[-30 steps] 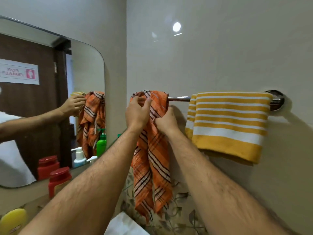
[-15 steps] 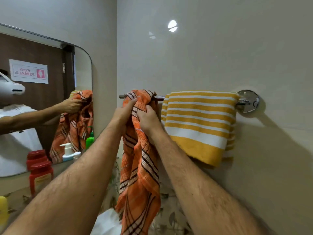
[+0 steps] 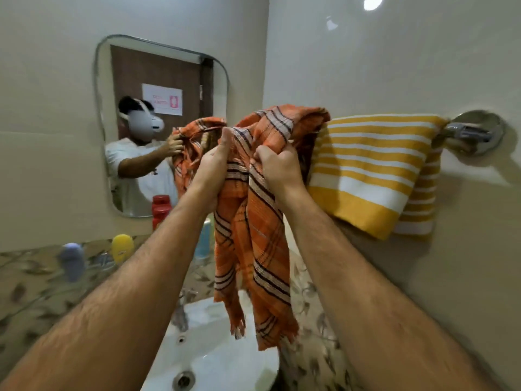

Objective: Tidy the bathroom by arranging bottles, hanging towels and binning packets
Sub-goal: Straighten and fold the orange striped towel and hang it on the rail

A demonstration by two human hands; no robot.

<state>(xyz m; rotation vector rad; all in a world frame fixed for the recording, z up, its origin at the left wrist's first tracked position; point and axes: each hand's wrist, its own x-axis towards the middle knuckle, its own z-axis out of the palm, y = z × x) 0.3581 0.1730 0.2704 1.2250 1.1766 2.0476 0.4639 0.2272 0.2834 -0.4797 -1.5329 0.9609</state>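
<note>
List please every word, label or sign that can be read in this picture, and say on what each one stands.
White sign on the brown door, seen in the mirror: pink lettering and a pink symbol, reversed and too blurred to read.
Yellow bottle: a dark mark, too blurred to read.
Red bottle: no text can be made out.

Bare hairy forearms (image 3: 158, 266), white T-shirt (image 3: 146, 176)

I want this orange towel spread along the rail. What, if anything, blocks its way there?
The yellow striped towel already hangs over the rail directly right of the orange plaid towel, covering most of the visible bar. Both hands grip the orange towel.
</note>
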